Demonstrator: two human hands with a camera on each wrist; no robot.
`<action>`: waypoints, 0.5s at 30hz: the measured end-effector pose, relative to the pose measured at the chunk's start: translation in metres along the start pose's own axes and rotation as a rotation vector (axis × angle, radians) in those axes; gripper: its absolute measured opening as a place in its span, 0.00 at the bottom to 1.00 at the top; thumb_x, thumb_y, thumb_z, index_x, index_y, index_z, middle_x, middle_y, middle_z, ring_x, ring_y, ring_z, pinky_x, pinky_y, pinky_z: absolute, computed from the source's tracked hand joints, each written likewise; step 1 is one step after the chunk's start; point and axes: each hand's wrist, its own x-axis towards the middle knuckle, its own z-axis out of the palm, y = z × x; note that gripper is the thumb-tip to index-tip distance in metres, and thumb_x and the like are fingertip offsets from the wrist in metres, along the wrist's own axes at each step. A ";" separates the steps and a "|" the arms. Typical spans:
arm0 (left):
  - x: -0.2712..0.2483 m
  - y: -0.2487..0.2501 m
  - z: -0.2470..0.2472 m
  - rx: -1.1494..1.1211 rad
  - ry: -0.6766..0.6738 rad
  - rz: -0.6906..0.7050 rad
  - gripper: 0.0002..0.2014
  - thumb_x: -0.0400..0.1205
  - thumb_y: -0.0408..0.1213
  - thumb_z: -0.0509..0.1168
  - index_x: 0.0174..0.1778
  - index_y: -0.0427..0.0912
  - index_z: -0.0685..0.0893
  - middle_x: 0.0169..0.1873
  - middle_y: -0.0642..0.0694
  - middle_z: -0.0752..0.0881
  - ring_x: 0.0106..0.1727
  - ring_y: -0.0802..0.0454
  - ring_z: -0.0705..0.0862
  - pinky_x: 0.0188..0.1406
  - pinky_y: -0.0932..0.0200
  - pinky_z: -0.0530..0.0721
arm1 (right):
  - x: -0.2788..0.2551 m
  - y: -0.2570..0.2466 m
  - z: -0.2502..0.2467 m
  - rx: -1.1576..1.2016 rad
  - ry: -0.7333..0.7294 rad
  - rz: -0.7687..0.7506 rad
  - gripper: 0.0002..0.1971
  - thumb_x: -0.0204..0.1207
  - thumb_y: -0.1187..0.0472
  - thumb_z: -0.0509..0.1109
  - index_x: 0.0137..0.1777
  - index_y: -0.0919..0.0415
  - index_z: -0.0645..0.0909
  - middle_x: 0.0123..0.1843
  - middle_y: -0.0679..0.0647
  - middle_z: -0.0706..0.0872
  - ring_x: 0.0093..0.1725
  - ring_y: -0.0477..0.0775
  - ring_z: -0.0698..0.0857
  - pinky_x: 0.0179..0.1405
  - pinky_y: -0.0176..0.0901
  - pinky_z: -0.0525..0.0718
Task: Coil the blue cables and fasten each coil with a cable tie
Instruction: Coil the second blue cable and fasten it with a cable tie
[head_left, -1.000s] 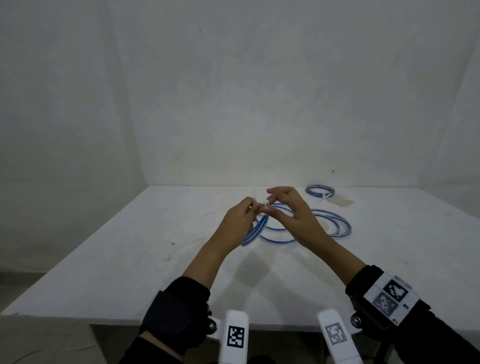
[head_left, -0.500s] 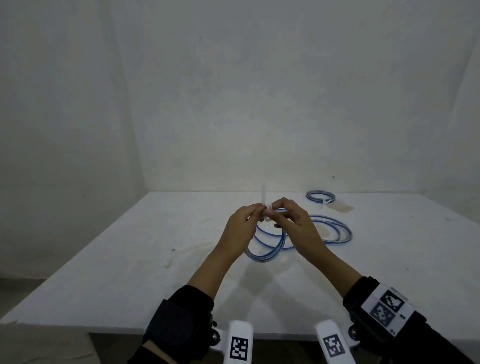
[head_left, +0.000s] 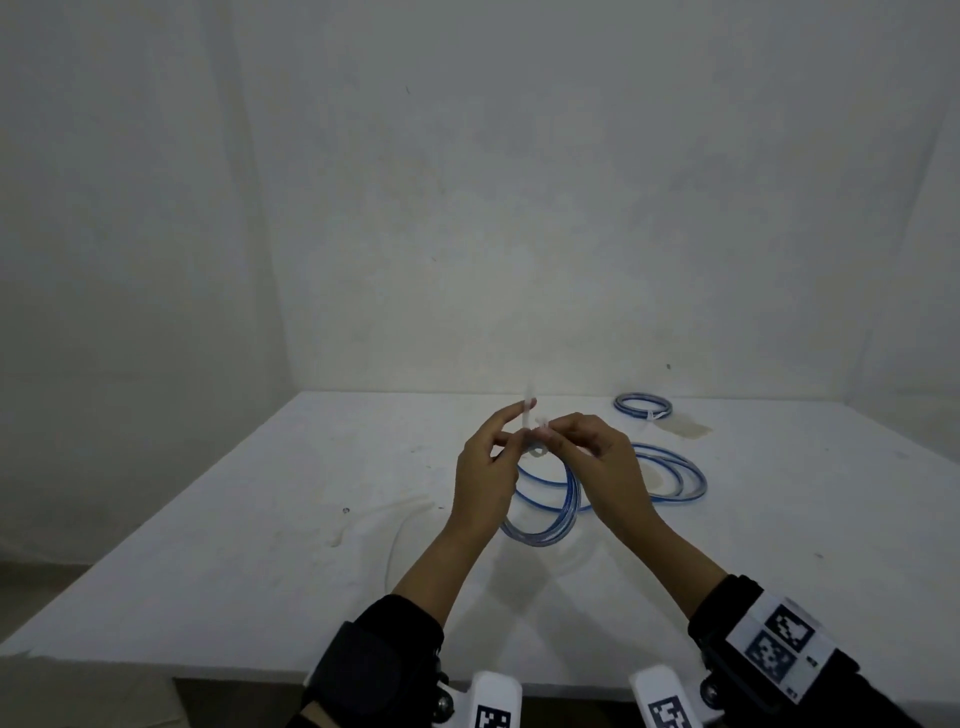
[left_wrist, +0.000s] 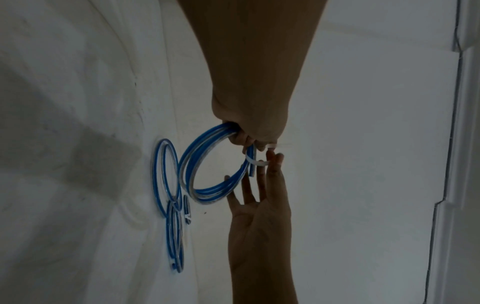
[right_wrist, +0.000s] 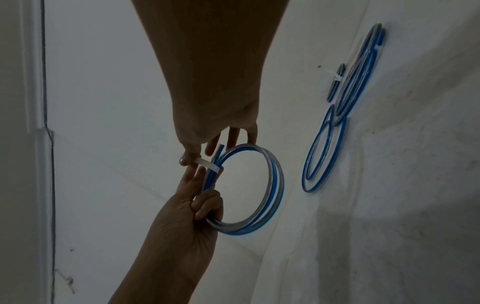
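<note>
A blue cable coil (head_left: 561, 514) hangs upright above the white table (head_left: 260, 545), mid-view. My left hand (head_left: 519, 421) grips the coil (right_wrist: 275, 185) with its lower fingers curled round the strands, index finger raised. A white cable tie (head_left: 535, 431) is looped round the strands (left_wrist: 257, 163). My right hand (head_left: 550, 431) pinches the tie (right_wrist: 207, 164) between thumb and forefinger, its other fingers spread. The tie's tail sticks up, blurred, between the two hands.
A loose blue cable (head_left: 691, 483) lies in wide loops on the table behind the hands. A small tied coil (head_left: 642, 405) sits at the back, next to a brownish stain (head_left: 680, 428). A pale thin strand (head_left: 395, 540) lies left of my left forearm. Walls close off the back and left.
The coil has swung from slanting beside the left hand to hanging below both hands. The tie's tail now stands up between the fingertips, and the left index finger has lifted.
</note>
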 end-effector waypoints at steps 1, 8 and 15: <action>-0.001 -0.001 0.001 -0.007 0.005 -0.011 0.14 0.84 0.40 0.63 0.65 0.56 0.82 0.47 0.47 0.87 0.26 0.59 0.73 0.51 0.32 0.80 | -0.001 -0.002 0.000 -0.015 0.045 -0.029 0.07 0.77 0.57 0.74 0.50 0.58 0.90 0.44 0.49 0.92 0.46 0.45 0.90 0.47 0.31 0.85; 0.001 -0.010 0.001 -0.024 0.019 -0.019 0.13 0.85 0.37 0.61 0.63 0.53 0.83 0.47 0.45 0.86 0.28 0.58 0.73 0.36 0.45 0.84 | -0.004 -0.013 -0.002 -0.012 0.132 -0.048 0.10 0.72 0.62 0.78 0.53 0.60 0.91 0.43 0.48 0.93 0.42 0.37 0.90 0.42 0.22 0.83; 0.001 -0.016 0.009 -0.031 0.004 -0.025 0.09 0.85 0.40 0.61 0.59 0.51 0.81 0.44 0.48 0.85 0.33 0.55 0.78 0.21 0.74 0.73 | -0.006 -0.015 0.003 0.022 0.192 -0.126 0.07 0.74 0.61 0.76 0.52 0.53 0.89 0.46 0.43 0.92 0.46 0.42 0.91 0.46 0.28 0.85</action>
